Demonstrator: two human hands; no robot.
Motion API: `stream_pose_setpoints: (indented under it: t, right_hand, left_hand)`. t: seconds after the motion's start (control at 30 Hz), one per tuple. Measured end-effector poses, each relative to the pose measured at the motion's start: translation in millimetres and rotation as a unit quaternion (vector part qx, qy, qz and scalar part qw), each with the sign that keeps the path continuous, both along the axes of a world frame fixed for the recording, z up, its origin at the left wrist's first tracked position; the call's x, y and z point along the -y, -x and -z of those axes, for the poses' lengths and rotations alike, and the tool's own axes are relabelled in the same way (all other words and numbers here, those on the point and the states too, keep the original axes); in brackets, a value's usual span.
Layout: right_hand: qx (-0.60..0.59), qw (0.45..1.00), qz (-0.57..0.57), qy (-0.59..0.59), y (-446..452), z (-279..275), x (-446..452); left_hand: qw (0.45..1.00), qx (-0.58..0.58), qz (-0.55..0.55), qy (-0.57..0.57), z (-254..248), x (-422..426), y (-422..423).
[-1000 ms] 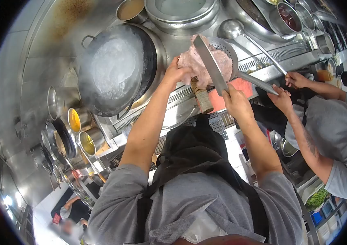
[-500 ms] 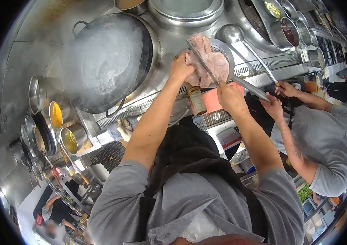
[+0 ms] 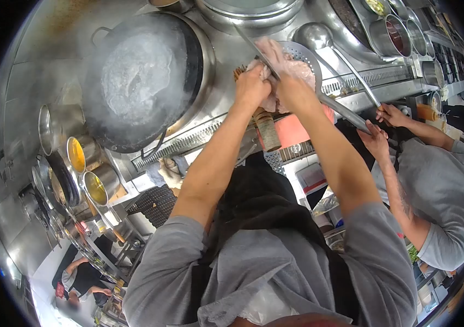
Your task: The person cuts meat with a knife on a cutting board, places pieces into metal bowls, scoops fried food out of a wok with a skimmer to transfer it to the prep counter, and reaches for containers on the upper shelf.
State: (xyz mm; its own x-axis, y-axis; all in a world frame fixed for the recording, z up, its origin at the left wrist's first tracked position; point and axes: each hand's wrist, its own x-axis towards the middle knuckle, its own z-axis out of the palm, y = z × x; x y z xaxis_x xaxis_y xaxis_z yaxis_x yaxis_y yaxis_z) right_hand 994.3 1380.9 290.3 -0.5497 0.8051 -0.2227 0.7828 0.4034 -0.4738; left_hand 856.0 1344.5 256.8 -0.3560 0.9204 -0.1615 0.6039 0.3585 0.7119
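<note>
A large piece of pale pink meat (image 3: 299,71) lies on a perforated strainer (image 3: 296,50) above the counter's front edge. My left hand (image 3: 252,87) is closed on the meat's left side. In my right hand (image 3: 296,94) is a long knife (image 3: 251,43), its blade slanting over the meat toward the upper left. My right hand hides the handle and part of the meat. A co-worker's hand (image 3: 375,140) holds the strainer by its handle, and the other (image 3: 392,115) grips a ladle (image 3: 315,36).
A steaming wok (image 3: 139,82) stands at the left. Below it are metal pots with yellow contents (image 3: 97,188). A bamboo brush (image 3: 267,131) sits under my hands at the counter edge. The co-worker (image 3: 428,185) stands close on my right. Several metal containers (image 3: 395,35) line the back right.
My right hand has moved up and left over the meat, carrying the knife, whose tip now reaches farther beyond it. My left hand has shifted slightly right, still on the meat.
</note>
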Motion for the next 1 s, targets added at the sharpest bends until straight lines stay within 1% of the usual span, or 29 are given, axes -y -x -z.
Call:
stream_pose_setpoints:
  t: [0.03,0.1,0.13,0.2,0.23,0.3,0.37,0.4,0.43,0.47,0.5,0.53,0.57,0.6,0.67,0.7,0.77,0.83,0.87,0.9,0.93,0.97,1.0]
  right_hand:
    - [0.003,1.0,-0.002,0.001,6,2,-10]
    - [0.004,1.0,0.004,0.03,12,-2,-17]
    - [-0.047,0.998,-0.025,-0.044,-8,1,-4]
    - [0.025,1.0,0.014,0.013,-36,-25,24]
    - [0.041,0.999,-0.002,0.012,-57,-21,33]
    - [0.055,0.998,-0.012,0.011,-72,-19,45]
    - [-0.032,0.995,0.039,0.081,-70,-23,49]
    - [-0.006,0.999,0.031,0.04,-55,-7,41]
    - [-0.023,0.998,0.049,0.022,-33,12,30]
    - [-0.039,0.997,0.068,0.003,-15,25,21]
    - [-0.042,0.996,0.072,-0.002,-3,28,12]
    - [-0.054,0.997,0.053,-0.015,2,28,12]
    - [-0.066,0.997,0.036,-0.03,2,24,15]
    - [-0.072,0.995,0.049,-0.041,-4,16,18]
    - [-0.085,0.992,0.09,-0.021,-33,-8,55]
    - [-0.091,0.988,0.124,-0.018,-50,-24,79]
    - [-0.107,0.976,0.189,-0.014,-85,-51,132]
    - [-0.124,0.96,0.249,-0.019,-114,-71,194]
    - [-0.102,0.95,0.295,0.031,-122,-83,228]
    - [-0.098,0.934,0.344,0.02,-124,-87,264]
    - [-0.104,0.926,0.358,0.055,-126,-89,304]
    - [-0.114,0.909,0.392,0.082,-125,-90,346]
    - [-0.126,0.894,0.423,0.074,-121,-86,384]
  left_hand:
    - [1.0,0.003,-0.002,0.001,-3,-3,0]
    - [0.995,0.071,-0.064,0.024,-6,-4,11]
    - [0.997,0.051,-0.064,0.007,4,-10,15]
    - [0.997,0.045,-0.061,0.005,18,-14,13]
    - [0.998,0.035,-0.058,0.01,20,-13,14]
    - [0.998,0.036,-0.054,0.012,8,-13,20]
    - [0.998,0.037,-0.058,0.013,5,-12,19]
    - [0.999,0.031,-0.031,0.027,5,-10,16]
    - [0.999,0.022,-0.004,0.04,5,-8,15]
    - [0.999,0.017,-0.001,0.04,7,-5,17]
    - [1.0,0.001,-0.004,0.017,13,-3,20]
    - [1.0,-0.011,-0.003,-0.002,19,4,19]
    - [1.0,-0.013,0.007,-0.004,19,11,19]
    - [1.0,-0.001,-0.004,-0.017,17,9,21]
    - [0.999,0.037,-0.001,-0.033,7,6,29]
    - [0.993,0.101,-0.007,-0.069,0,10,32]
    - [0.984,0.161,0.057,-0.049,9,2,45]
    - [0.978,0.163,0.11,-0.063,-18,9,45]
    - [0.972,0.164,0.147,-0.081,-43,18,44]
    - [0.96,0.171,0.197,-0.099,-72,26,40]
    - [0.958,0.181,0.217,-0.048,-94,34,38]
    - [0.95,0.222,0.205,-0.072,-81,34,42]
    - [0.939,0.228,0.254,-0.033,-96,36,32]
